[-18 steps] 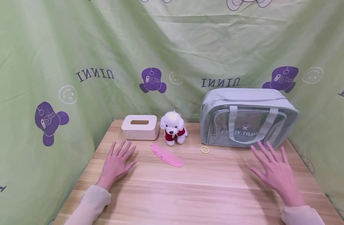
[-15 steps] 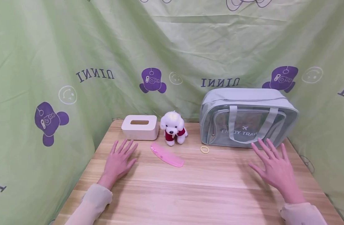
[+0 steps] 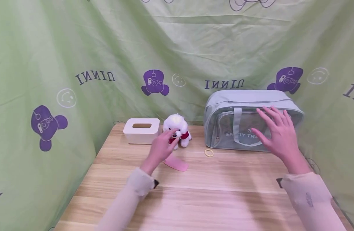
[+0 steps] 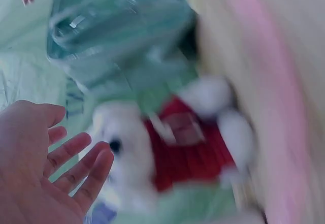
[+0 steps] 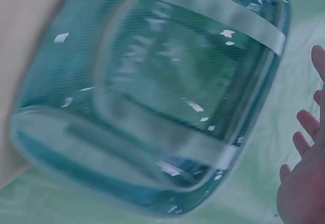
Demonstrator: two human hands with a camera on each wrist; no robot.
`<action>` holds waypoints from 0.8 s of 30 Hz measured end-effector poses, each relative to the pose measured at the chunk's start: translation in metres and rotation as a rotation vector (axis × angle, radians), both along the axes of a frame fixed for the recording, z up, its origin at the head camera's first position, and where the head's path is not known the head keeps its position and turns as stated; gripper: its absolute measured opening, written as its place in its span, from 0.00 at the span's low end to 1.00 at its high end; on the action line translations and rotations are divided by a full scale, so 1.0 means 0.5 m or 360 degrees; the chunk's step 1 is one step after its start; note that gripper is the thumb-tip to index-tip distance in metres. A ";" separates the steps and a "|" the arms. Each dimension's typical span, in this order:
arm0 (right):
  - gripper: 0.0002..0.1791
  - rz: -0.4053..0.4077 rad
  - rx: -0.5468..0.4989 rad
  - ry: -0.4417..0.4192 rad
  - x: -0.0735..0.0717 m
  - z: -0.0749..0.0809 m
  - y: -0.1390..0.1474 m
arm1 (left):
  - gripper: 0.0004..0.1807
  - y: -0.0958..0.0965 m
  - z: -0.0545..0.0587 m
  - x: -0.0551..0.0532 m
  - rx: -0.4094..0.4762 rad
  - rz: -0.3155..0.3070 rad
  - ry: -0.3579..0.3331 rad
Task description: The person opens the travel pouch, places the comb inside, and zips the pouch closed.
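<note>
My left hand (image 3: 161, 146) is raised in front of a white plush dog (image 3: 175, 120) in a red vest. Its fingers overlap the dog's face in the head view; the left wrist view shows those fingers loosely spread near the nose, holding nothing. A pink comb (image 3: 178, 165) lies below, partly hidden by that hand. In front of a grey-green travel bag (image 3: 249, 99) with clear panels, my right hand (image 3: 282, 138) hovers with fingers spread. It covers the bag's right strap in the head view, and the right wrist view shows the hand beside the bag's upper edge.
A white tissue box (image 3: 136, 136) stands at the back left of the wooden table (image 3: 200, 199). Between dog and bag lies a small pale yellow ring (image 3: 209, 153). A green printed curtain (image 3: 122, 96) hangs close behind and along both sides.
My left hand has moved from beside the tissue box rightward to the dog. My right hand has risen from the table area to in front of the bag. The objects have stayed in place.
</note>
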State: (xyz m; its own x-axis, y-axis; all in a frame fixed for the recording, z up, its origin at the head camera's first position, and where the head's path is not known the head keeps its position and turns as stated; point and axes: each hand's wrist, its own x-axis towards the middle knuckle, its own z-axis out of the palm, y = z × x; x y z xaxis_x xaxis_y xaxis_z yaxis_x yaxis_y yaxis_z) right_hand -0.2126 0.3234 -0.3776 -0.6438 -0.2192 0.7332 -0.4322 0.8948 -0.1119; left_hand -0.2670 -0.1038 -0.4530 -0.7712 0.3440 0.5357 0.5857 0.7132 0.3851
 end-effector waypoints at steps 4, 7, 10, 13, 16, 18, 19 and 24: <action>0.42 0.0087 -0.0096 0.0041 -0.043 0.040 -0.020 | 0.22 0.104 0.015 -0.039 0.0258 -0.0129 -0.0129; 0.34 0.0135 -0.0147 0.0048 -0.071 0.054 -0.033 | 0.22 0.168 0.023 -0.061 0.0393 -0.0138 -0.0273; 0.29 0.0159 -0.0178 0.0026 -0.098 0.058 -0.044 | 0.21 0.218 0.023 -0.078 0.0482 -0.0085 -0.0330; 0.28 0.0148 -0.0209 -0.0038 -0.122 0.055 -0.054 | 0.20 0.254 0.017 -0.097 0.0554 -0.0006 -0.0324; 0.24 0.0138 -0.0239 -0.0123 -0.142 0.047 -0.064 | 0.19 0.277 0.005 -0.117 0.0630 0.0073 -0.0340; 0.22 0.0139 -0.0256 -0.0169 -0.152 0.040 -0.070 | 0.19 0.288 -0.003 -0.128 0.0677 0.0107 -0.0379; 0.21 0.0140 -0.0265 -0.0188 -0.156 0.036 -0.073 | 0.19 0.293 -0.007 -0.133 0.0699 0.0119 -0.0406; 0.17 0.0117 -0.0313 -0.0231 -0.165 0.024 -0.084 | 0.18 0.308 -0.020 -0.157 0.0818 0.0127 -0.0544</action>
